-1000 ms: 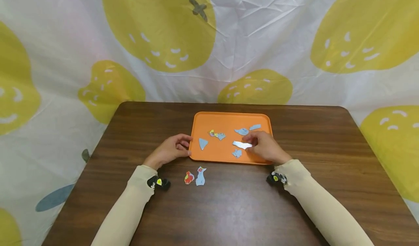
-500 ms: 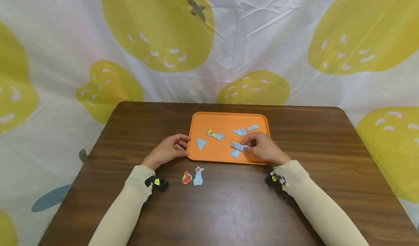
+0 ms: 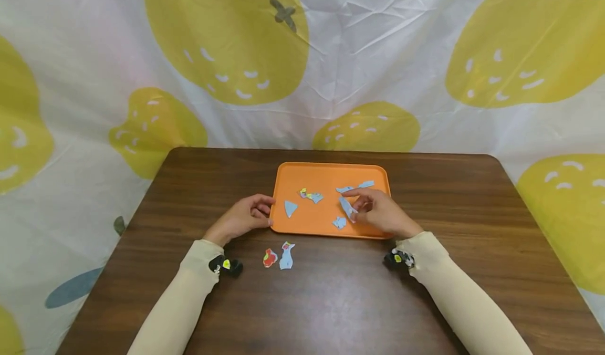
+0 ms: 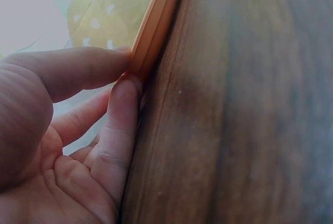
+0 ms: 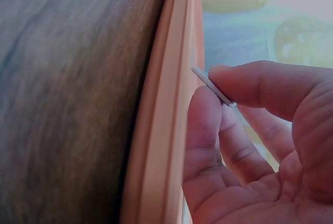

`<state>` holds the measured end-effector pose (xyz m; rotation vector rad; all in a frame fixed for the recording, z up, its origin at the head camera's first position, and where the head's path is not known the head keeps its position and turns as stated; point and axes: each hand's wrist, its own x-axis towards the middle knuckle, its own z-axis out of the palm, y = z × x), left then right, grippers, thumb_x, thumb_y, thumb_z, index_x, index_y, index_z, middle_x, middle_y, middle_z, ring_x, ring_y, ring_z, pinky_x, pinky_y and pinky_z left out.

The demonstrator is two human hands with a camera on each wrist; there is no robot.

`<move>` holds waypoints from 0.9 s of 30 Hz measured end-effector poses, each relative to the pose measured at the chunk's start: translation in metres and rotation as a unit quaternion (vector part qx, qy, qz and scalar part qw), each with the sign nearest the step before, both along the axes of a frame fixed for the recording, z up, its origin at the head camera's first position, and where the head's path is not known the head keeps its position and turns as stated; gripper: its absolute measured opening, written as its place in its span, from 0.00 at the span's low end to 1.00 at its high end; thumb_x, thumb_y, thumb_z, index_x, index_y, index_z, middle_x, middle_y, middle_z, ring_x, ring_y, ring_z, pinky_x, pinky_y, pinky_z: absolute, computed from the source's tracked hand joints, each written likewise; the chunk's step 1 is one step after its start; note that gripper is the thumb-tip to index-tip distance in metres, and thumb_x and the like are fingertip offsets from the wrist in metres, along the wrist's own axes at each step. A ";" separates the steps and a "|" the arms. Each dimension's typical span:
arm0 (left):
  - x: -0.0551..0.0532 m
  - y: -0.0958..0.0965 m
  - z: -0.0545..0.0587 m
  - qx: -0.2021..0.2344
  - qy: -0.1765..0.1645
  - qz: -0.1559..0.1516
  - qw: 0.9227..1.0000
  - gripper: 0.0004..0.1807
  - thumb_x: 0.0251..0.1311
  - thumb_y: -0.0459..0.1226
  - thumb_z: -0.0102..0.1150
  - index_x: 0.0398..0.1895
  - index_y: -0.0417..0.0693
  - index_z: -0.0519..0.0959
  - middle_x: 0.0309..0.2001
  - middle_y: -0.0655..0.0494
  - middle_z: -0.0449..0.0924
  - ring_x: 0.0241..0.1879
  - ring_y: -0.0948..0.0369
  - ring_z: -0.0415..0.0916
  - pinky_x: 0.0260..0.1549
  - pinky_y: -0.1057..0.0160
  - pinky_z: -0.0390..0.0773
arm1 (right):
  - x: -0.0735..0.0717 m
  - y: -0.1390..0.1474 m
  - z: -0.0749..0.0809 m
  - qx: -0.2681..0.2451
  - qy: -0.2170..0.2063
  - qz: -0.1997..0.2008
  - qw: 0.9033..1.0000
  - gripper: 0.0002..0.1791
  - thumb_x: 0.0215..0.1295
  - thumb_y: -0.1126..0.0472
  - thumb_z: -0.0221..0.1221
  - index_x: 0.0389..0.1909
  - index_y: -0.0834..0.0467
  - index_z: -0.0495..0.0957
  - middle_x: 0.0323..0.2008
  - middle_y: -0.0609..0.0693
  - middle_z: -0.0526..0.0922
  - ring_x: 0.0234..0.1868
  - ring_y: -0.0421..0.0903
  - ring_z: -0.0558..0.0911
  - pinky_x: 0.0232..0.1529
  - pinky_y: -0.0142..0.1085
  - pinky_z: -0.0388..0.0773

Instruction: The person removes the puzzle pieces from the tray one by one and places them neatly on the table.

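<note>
Left grip (image 3: 238, 217) curled, right grip (image 3: 382, 212) pinched

my sleeves (image 3: 177, 302) are cream | my wrist cameras (image 3: 233, 267), black with yellow | my tray (image 3: 312, 219), plain orange | pinched cutout (image 3: 347, 208), pale blue | rounded cutout (image 3: 270, 258), mostly red | table (image 3: 217, 177), brown wood-grained | backdrop (image 3: 325, 69), white with yellow fruit shapes (image 3: 227, 40)
</note>
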<state>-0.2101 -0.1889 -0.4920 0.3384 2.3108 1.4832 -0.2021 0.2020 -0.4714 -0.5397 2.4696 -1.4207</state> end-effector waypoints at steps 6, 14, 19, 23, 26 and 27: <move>-0.001 0.000 -0.002 0.007 0.002 -0.004 1.000 0.31 0.61 0.31 0.74 0.68 0.39 0.77 0.49 0.41 0.79 0.38 0.59 0.79 0.40 0.69 0.79 | 0.002 -0.003 0.001 -0.026 -0.013 0.006 1.000 0.36 0.61 0.76 0.68 0.71 0.58 0.76 0.37 0.61 0.82 0.34 0.50 0.83 0.35 0.33 0.80; -0.002 -0.001 0.000 0.007 0.000 0.002 1.000 0.31 0.60 0.30 0.74 0.68 0.40 0.77 0.49 0.41 0.79 0.37 0.58 0.79 0.39 0.69 0.79 | 0.002 -0.007 0.005 -0.044 -0.026 0.000 0.999 0.35 0.60 0.75 0.69 0.70 0.59 0.76 0.36 0.61 0.80 0.33 0.50 0.84 0.39 0.36 0.85; 0.000 -0.001 0.001 0.005 0.000 0.001 1.000 0.31 0.60 0.30 0.74 0.68 0.40 0.77 0.49 0.42 0.79 0.38 0.59 0.79 0.40 0.69 0.79 | 0.004 -0.008 0.007 -0.040 -0.037 -0.018 0.998 0.35 0.61 0.71 0.72 0.70 0.59 0.75 0.38 0.60 0.81 0.33 0.52 0.84 0.35 0.38 0.84; 0.000 0.000 0.002 0.009 0.000 0.000 1.000 0.31 0.60 0.30 0.74 0.68 0.40 0.77 0.48 0.43 0.79 0.37 0.59 0.79 0.40 0.69 0.79 | 0.007 -0.010 0.009 -0.033 -0.028 -0.028 0.999 0.34 0.61 0.67 0.74 0.69 0.58 0.76 0.38 0.60 0.84 0.34 0.49 0.84 0.35 0.36 0.82; -0.001 0.000 0.002 0.008 0.000 0.001 1.000 0.31 0.61 0.30 0.74 0.68 0.41 0.77 0.48 0.44 0.79 0.38 0.59 0.78 0.40 0.69 0.79 | 0.010 -0.013 0.012 -0.040 -0.027 -0.030 0.998 0.34 0.61 0.67 0.74 0.69 0.59 0.76 0.38 0.60 0.87 0.34 0.49 0.86 0.36 0.36 0.84; -0.001 0.000 0.002 0.006 0.000 0.002 1.000 0.30 0.61 0.30 0.74 0.67 0.42 0.77 0.48 0.45 0.79 0.38 0.59 0.78 0.40 0.69 0.79 | 0.011 -0.014 0.012 -0.044 -0.029 -0.030 0.998 0.34 0.61 0.67 0.74 0.69 0.59 0.76 0.38 0.60 0.88 0.34 0.49 0.86 0.36 0.36 0.85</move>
